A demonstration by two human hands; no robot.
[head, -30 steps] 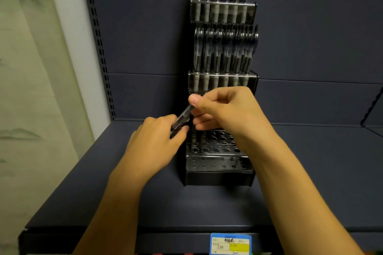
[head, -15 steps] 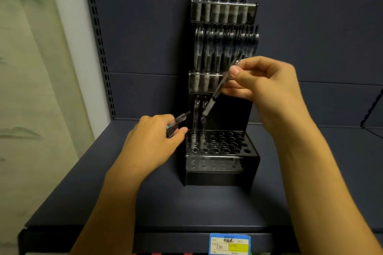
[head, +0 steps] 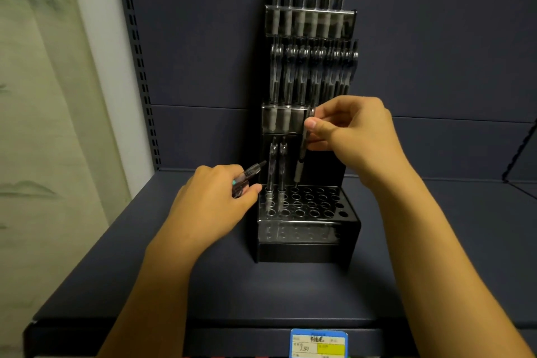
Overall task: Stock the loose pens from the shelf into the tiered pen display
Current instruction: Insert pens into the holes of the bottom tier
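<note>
Right hand (head: 353, 132) pinches 1 pen (head: 300, 160) near-upright, tip just above row-1 hole 3 of the tiered pen display (head: 308, 229); left hand (head: 216, 200) grips spare pens (head: 248, 177) beside it.

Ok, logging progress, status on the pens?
Right hand pinches pen upright, tip over back-row hole of display. Left hand holds spare pens. Nothing in the way.
</note>
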